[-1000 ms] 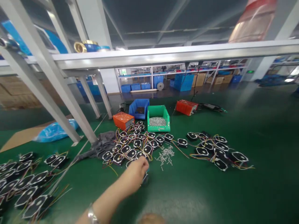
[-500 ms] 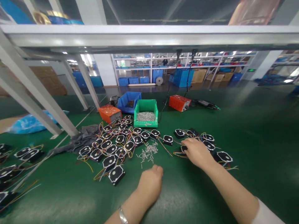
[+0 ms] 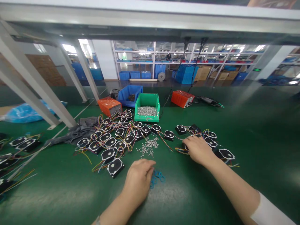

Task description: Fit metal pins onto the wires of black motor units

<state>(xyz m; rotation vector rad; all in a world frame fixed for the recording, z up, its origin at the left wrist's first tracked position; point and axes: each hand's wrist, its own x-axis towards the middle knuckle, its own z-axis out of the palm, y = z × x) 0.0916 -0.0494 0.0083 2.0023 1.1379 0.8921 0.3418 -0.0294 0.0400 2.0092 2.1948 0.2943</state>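
My right hand [image 3: 197, 149] lies over a black stepper motor [image 3: 187, 145] with coloured wires, its fingers curled on the motor's edge and partly hiding it. Nearer to me, my left hand [image 3: 138, 175] is low over the table, thumb apart from the fingers, with nothing visible in it. Right beside its thumb lie several small blue rings [image 3: 162, 178], partly covered by the hand. Just beyond its fingertips is a loose heap of silver screws [image 3: 149, 147]. Many more stepper motors [image 3: 115, 167] with white-edged faces crowd the left side of the table.
Behind the motors stand a green bin [image 3: 147, 118] of small metal parts, a blue bin [image 3: 129, 95] and two orange boxes [image 3: 181, 98] [image 3: 109, 106]. A black power screwdriver [image 3: 209, 101] lies at the back right. Grey cloth [image 3: 85, 126] lies near the metal frame legs [image 3: 58, 107].
My left hand has shifted left and a little away from me, its closed fingers loosening and the blue rings coming into view. My right hand stays at the same motor. The view has tilted down.
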